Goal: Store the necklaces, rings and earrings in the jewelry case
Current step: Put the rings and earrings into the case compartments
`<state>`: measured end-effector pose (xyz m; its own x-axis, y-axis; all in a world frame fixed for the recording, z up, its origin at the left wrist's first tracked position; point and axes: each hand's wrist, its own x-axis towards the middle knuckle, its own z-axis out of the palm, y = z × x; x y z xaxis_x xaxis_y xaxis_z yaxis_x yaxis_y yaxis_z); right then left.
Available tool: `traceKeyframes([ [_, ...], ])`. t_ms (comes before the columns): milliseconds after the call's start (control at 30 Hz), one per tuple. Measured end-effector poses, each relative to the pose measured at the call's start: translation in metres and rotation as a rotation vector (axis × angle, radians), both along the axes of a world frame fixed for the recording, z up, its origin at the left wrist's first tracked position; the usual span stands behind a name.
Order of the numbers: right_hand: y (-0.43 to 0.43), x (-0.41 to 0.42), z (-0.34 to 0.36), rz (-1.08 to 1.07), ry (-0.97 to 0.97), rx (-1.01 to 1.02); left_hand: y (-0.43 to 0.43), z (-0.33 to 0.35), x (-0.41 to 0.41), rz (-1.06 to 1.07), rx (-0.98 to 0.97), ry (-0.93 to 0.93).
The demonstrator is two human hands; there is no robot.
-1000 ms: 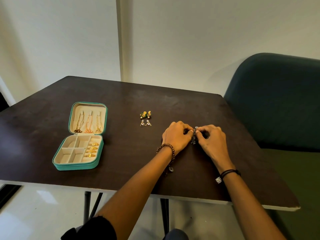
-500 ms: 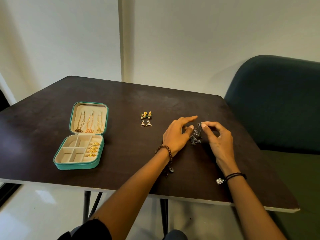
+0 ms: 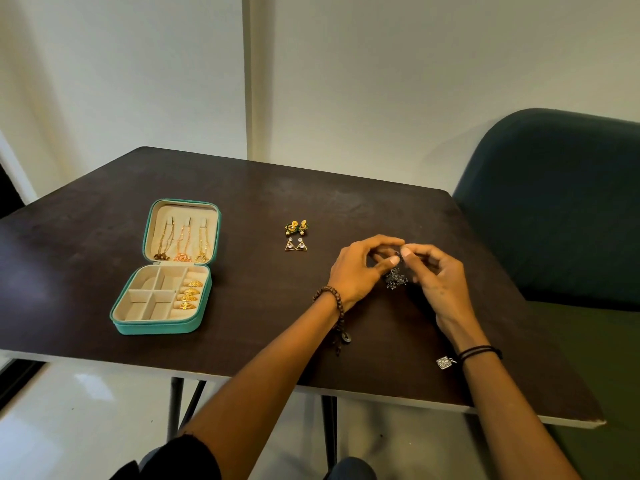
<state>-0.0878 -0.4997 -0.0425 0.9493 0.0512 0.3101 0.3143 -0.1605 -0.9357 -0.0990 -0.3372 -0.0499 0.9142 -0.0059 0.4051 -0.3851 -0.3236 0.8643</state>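
An open teal jewelry case (image 3: pixel 152 327) lies on the left of the dark table (image 3: pixel 242 188). Three necklaces (image 3: pixel 180 244) hang in its lid and several gold rings (image 3: pixel 189 296) sit in its right-hand slot. Two earring pairs lie mid-table: yellow-green ones (image 3: pixel 296 227) and gold triangles (image 3: pixel 296 245). To their right, my left hand (image 3: pixel 360 271) and my right hand (image 3: pixel 436 282) meet fingertip to fingertip, pinching a dark beaded earring pair (image 3: pixel 395 278) whose cluster dangles just above the table.
A dark teal armchair (image 3: pixel 561 202) stands against the table's right side. White walls rise behind the table. The table's near edge (image 3: pixel 263 379) runs under my forearms, with floor and table legs below it.
Both hands have lifted slightly off the table with the dark earrings; my left fingers, spread half a second ago, have closed back onto the top of the piece.
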Motion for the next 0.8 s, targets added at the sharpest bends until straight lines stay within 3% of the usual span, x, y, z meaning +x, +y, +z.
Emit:
traceKeyframes([
  [400,0.003,-0.005,0.001,0.113,0.015,0.021,0.007,-0.004,0.002,0.013,-0.220,0.004],
  [700,0.003,0.000,-0.005,-0.059,0.018,0.048,0.010,-0.006,0.004,0.041,-0.382,0.072],
  [800,0.002,0.003,-0.010,-0.122,-0.007,-0.075,0.010,-0.007,0.005,0.054,-0.423,0.080],
])
